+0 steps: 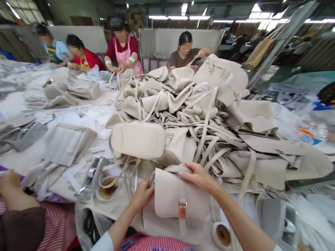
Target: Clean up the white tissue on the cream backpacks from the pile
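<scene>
A cream handbag (pixel 167 194) with a flap, a strap and a metal buckle is held upright in front of me. My left hand (pixel 143 193) grips its left edge, fingers partly hidden behind it. My right hand (pixel 200 177) is closed over the bag's top right, with the fingertips on the upper edge. Just beyond the hands, another cream bag (pixel 138 140) lies on its side on a big heap of cream bags (pixel 180 103) with tangled straps. Close to my right forearm stands a cup of brown liquid (pixel 222 235).
A second cup (pixel 106 188) and a metal box-like object (pixel 92 176) are at my left. A co-worker's arm (pixel 11 193) reaches in at far left. Several people work across the table. A slanted metal post (pixel 298 20) rises at right, near plastic bags (pixel 300 113).
</scene>
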A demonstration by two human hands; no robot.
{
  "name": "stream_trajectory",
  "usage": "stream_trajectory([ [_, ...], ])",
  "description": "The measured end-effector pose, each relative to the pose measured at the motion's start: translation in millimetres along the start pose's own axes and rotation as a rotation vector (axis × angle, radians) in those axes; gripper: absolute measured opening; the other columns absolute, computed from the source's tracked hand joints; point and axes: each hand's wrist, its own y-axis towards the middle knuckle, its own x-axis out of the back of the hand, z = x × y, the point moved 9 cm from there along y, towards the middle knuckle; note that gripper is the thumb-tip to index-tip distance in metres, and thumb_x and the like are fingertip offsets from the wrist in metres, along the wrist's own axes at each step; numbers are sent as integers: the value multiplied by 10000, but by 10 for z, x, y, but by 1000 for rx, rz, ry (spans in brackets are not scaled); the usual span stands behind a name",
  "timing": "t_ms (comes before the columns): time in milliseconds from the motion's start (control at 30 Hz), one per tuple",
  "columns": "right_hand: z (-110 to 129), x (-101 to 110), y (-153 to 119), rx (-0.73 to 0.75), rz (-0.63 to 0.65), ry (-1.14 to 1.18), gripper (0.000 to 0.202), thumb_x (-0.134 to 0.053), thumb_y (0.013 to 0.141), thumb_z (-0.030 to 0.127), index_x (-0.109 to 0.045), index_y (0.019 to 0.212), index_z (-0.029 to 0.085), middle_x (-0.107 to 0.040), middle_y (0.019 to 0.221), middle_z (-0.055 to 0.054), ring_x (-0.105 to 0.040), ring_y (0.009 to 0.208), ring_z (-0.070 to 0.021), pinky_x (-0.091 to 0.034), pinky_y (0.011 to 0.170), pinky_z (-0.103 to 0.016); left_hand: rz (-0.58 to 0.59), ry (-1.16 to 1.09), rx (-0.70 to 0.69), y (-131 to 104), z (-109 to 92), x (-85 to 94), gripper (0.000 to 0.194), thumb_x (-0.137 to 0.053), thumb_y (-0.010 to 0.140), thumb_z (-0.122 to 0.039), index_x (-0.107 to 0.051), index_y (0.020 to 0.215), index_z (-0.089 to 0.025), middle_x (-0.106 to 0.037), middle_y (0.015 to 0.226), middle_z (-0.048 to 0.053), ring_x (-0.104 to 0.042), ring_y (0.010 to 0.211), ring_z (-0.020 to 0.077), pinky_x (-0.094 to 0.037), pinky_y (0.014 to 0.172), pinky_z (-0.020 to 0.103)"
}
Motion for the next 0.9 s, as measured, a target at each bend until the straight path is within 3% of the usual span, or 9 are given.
stream_trajectory([
  [133, -245, 41, -113, 33, -128, -67, 599, -714, 727, 372, -596, 1287, 194, -637, 1297, -89, -569, 1201, -277, -405, 1055, -423, -1, 9, -30, 84, 14, -55, 342, -577, 803, -275, -675, 1099, -134, -724, 1116, 116, -626, 1049, 314, -473, 963, 395],
  [233, -267, 30, -146, 42, -180, -100, 750, -733, 718, 330, -491, 1411, 174, -528, 1449, -136, -477, 1338, -303, -325, 1141, -481, -4, 40, -7, 71, -109, -6, 435, -598, 738, -274, -645, 1146, -131, -708, 1150, 123, -619, 1087, 317, -478, 971, 397],
  [333, -194, -20, -176, 118, -199, -152, 773, -746, 710, 280, -469, 1427, 198, -533, 1446, -132, -478, 1342, -306, -336, 1141, -497, -114, 118, -60, 29, -446, 177, 502, -558, 726, -254, -588, 1213, -138, -652, 1250, 125, -586, 1165, 296, -445, 1035, 415],
  [433, -97, -106, -225, 201, -194, -227, 761, -735, 735, 247, -444, 1437, 214, -545, 1424, -131, -502, 1317, -294, -381, 1112, -479, -235, 216, -189, 2, -909, 325, 408, -445, 826, -262, -596, 1188, -151, -642, 1242, 119, -577, 1181, 267, -412, 1074, 410],
  [533, 14, -219, -287, 260, -161, -306, 691, -690, 773, 205, -451, 1422, 197, -592, 1336, -139, -551, 1241, -283, -449, 1047, -455, -100, 368, -353, 40, -1297, 96, 383, -506, 868, -337, -620, 1210, -209, -627, 1302, 94, -538, 1239, 272, -363, 1112, 386],
  [633, 102, -234, -390, 338, -139, -275, 627, -670, 788, 198, -487, 1389, 201, -630, 1263, -128, -583, 1179, -271, -482, 1005, -432, 127, 464, -394, 103, -1369, -278, 323, -561, 852, -389, -673, 1116, -241, -687, 1169, 87, -601, 1113, 276, -444, 1004, 355],
  [733, -123, 113, -531, 291, -248, -67, 453, -680, 796, 262, -619, 1244, 236, -681, 1207, -80, -630, 1110, -237, -502, 973, -369, 86, 512, -349, 196, -1296, -318, 248, -561, 841, -440, -680, 910, -234, -697, 902, 75, -630, 884, 262, -495, 815, 324],
  [833, -841, 799, -808, -4, -507, 72, 249, -574, 864, 403, -703, 974, 222, -743, 924, -52, -702, 850, -212, -567, 774, -328, 48, 498, -312, 265, -1238, -211, 275, -578, 813, -491, -665, 858, -234, -688, 847, 56, -625, 818, 249, -493, 745, 293],
  [900, -1323, 1263, -1099, -147, -647, 69, 404, -425, 926, 504, -683, 917, 194, -722, 799, -71, -702, 747, -225, -572, 655, -334, 62, 470, -274, 298, -1216, -150, 298, -582, 810, -503, -675, 899, -234, -706, 886, 46, -633, 854, 248, -497, 767, 277],
])
